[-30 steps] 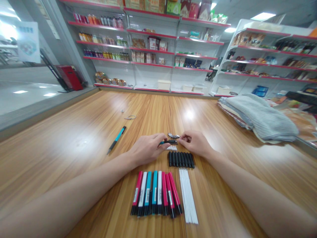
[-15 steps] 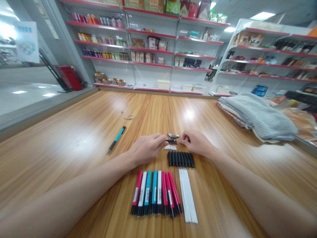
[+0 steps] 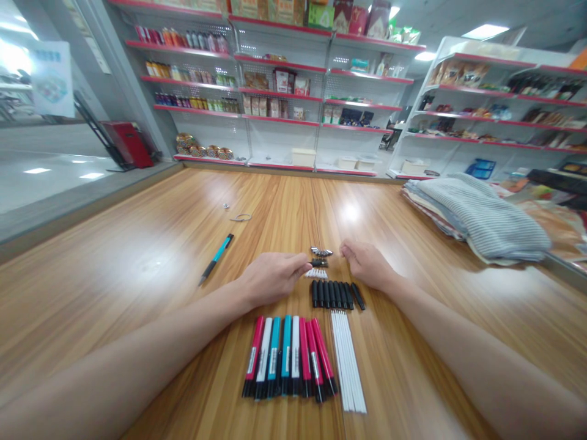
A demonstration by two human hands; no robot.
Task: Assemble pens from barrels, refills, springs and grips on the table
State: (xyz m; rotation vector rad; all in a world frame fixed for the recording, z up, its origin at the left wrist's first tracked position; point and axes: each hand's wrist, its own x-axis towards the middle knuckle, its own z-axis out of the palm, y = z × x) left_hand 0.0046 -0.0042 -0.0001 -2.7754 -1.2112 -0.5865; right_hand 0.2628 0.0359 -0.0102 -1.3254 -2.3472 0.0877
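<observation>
My left hand [image 3: 276,278] has its fingertips pinched together at the left end of a row of small black parts [image 3: 320,263]. What lies between those fingertips is hidden. My right hand [image 3: 368,264] hovers to the right of the parts, thumb and fingers curled together; I cannot make out anything in them. Small silver tips [image 3: 321,251] lie behind the black parts, and small white pieces [image 3: 316,274] lie in front. Nearer to me come a row of black pen grips [image 3: 332,294], white ink refills [image 3: 347,366] and pink, white and blue pen barrels [image 3: 287,354].
A blue pen [image 3: 217,259] lies to the left on the wooden table [image 3: 151,330]. Behind it are a thin ring [image 3: 241,217] and a tiny metal piece [image 3: 226,206]. Folded cloths [image 3: 481,214] sit at the right. Stocked shelves [image 3: 284,91] stand beyond the table.
The rightmost black pen grip has shifted right and now lies slanted, apart from its row. My right hand has drawn slightly to the right. The left hand has barely moved.
</observation>
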